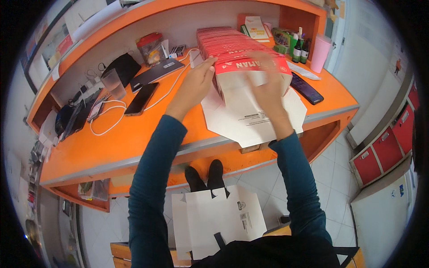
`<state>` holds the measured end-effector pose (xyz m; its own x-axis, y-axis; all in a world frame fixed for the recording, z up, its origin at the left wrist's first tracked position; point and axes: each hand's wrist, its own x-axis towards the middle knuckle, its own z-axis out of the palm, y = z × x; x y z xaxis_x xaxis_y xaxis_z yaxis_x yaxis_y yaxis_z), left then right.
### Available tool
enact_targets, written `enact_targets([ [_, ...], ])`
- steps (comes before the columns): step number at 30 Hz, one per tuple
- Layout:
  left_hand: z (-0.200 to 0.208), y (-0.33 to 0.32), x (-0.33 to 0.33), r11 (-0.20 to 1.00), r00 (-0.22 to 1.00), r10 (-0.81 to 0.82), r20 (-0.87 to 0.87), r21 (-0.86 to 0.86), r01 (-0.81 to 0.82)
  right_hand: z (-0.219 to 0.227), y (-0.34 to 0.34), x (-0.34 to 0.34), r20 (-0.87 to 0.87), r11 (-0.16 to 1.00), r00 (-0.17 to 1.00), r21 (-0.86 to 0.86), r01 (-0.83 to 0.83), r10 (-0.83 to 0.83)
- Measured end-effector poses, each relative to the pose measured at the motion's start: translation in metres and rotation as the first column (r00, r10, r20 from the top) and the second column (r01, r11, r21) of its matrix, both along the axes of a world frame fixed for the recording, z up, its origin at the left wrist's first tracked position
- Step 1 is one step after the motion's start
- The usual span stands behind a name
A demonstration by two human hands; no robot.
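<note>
Left hand [194, 87] has its grip apart, fingers stretched out at the near left edge of the row of red-and-white cartons [225, 42]; whether they touch it, I cannot tell. That row stands on the table [129, 138], its long axis running away from the person, so most of it lies beyond both hands. Its nearest carton [234, 89] sits between them. White card panels [250, 129] spread in front, past the table's edge. The right hand [267, 85] overlaps that carton's front, nearer its middle; blur hides whether its grip is apart or together.
</note>
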<state>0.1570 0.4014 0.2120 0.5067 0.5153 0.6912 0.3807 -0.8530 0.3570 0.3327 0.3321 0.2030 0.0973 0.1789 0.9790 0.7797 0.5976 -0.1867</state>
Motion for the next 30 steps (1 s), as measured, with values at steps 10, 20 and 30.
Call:
enact_targets([
  [10,-0.01,-0.011,0.015,0.981,0.991,0.131,-0.012,0.145,-0.128,-0.044,0.024,0.071,-0.623,0.991,0.775,-0.001,-0.134,0.104],
  [20,-0.008,0.001,0.025,0.837,0.945,0.317,0.081,0.444,-0.319,0.012,0.023,0.101,0.156,0.908,0.986,-0.419,0.007,0.065],
  [30,0.015,0.016,0.058,0.801,0.843,0.537,-0.04,0.339,-0.494,0.013,0.075,0.118,0.089,0.947,0.99,-0.293,0.133,-0.111],
])
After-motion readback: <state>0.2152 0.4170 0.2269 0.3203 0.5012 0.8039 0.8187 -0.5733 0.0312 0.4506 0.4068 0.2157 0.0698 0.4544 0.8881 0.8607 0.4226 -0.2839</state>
